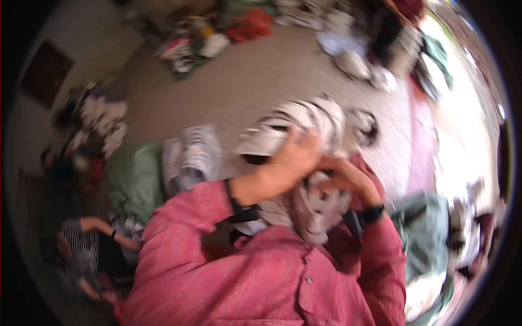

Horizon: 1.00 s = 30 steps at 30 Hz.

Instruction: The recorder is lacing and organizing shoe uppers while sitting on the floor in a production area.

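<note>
Near the centre of the frame, a stack of pale, curved pieces sits just above the person's hands, its layers overlapping. The left hand reaches up from the lower left, back upward, its fingers against the stack's lower edge; blur hides whether it grips or only rests there. The right hand, coming from the lower right, has curved fingers set a little apart, over the upper part of a beige piece with openings; whether it holds this piece cannot be told. That piece hangs or lies before the person's red shirt, slightly right of centre. Dark bands circle both wrists.

Right of the stack, a pale item with a dark edge lies on the grey-brown floor. To the left stand some whitish pieces beside a green sack. Another green sack fills the right side. An orange-red bundle lies at the top, and a co-worker in a striped top is at lower left.
</note>
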Each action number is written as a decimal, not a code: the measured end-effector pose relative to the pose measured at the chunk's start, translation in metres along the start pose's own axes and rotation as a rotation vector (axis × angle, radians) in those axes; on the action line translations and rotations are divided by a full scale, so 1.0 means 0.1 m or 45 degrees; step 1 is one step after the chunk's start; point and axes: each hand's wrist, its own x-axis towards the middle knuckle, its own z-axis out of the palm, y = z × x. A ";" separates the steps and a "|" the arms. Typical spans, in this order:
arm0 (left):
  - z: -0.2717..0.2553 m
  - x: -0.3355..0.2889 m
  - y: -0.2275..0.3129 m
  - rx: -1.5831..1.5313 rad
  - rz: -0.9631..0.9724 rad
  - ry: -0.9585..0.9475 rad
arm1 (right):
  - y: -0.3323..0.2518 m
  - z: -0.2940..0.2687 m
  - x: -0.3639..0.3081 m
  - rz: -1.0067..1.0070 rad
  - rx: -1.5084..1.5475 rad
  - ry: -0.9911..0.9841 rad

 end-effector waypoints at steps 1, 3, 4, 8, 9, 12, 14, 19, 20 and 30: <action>0.15 0.06 -0.04 -0.067 0.043 0.124 | 0.06 -0.03 -0.04 -0.047 -0.031 -0.004; 0.30 0.14 -0.11 -0.121 0.073 0.156 | 0.15 -0.01 -0.18 0.002 0.143 0.040; 0.31 0.21 -0.06 -0.141 0.071 0.115 | 0.14 -0.03 -0.30 0.048 0.094 0.061; 0.06 0.08 0.40 -0.065 0.047 0.294 | -0.25 -0.06 -0.58 0.202 0.165 0.078; 0.04 0.02 0.42 0.028 0.031 0.287 | -0.25 -0.05 -0.57 0.224 0.138 0.092; 0.37 0.03 0.02 -0.132 0.075 0.327 | -0.21 -0.04 -0.40 0.160 0.057 0.130; 0.70 0.13 -0.39 -0.554 0.219 0.660 | 0.02 -0.06 -0.28 0.259 0.417 0.201; 0.55 0.19 -0.32 -0.485 0.159 0.362 | 0.19 -0.07 -0.27 0.261 0.479 0.267; 0.45 0.18 -0.23 -0.422 0.153 0.196 | 0.19 -0.06 -0.33 0.260 0.482 0.277; 0.39 -0.33 0.72 -1.458 -0.800 0.337 | -0.32 0.21 -0.66 0.542 0.257 0.967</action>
